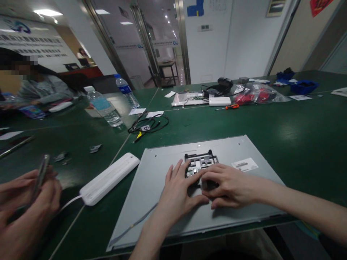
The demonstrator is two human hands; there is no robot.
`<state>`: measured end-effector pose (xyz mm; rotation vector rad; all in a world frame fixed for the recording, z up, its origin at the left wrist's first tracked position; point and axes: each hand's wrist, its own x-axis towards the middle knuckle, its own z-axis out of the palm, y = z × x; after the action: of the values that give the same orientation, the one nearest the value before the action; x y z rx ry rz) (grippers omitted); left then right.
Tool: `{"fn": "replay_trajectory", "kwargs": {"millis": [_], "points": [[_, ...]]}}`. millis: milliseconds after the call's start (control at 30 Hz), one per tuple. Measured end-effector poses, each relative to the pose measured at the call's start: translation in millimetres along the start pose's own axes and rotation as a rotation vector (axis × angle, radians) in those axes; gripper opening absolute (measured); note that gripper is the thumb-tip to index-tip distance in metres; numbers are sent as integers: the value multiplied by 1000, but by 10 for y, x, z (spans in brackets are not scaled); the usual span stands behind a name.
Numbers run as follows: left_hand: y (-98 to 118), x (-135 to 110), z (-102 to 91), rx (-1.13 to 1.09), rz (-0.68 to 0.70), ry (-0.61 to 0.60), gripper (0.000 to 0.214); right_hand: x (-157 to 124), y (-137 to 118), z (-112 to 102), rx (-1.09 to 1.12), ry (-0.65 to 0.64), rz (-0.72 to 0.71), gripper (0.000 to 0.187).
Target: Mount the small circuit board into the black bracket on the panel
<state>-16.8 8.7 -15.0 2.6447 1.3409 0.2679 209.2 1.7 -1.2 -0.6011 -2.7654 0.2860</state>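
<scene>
A flat grey metal panel lies on the table before me. On its middle sits a black plastic frame with a small circuit board in it. My left hand rests over the frame's near left side, fingers spread, its index finger reaching towards the other hand. Curled at the frame's near edge, my right hand has its fingers closed; what they hold is hidden. A grey cable runs across the panel under my left wrist. A white label is stuck on the panel's right.
A white power strip lies left of the panel; beyond it are another person's hands with a phone. Black cables, water bottles, an orange screwdriver and bagged red items lie farther back.
</scene>
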Motion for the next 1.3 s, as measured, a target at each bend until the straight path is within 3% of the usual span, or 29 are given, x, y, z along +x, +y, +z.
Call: {"fn": "replay_trajectory", "kwargs": {"millis": [800,1100,1300], "points": [[22,-28,-65,-1,97,10,78,-16,0,-15,115,22,55,37],[80,-19,-163,-52,125,1,75,-78,35,-167,261,164,172,41],[80,-16,-225,-102,112,53,60,-471,-119,-277,204,245,375,39]]}}
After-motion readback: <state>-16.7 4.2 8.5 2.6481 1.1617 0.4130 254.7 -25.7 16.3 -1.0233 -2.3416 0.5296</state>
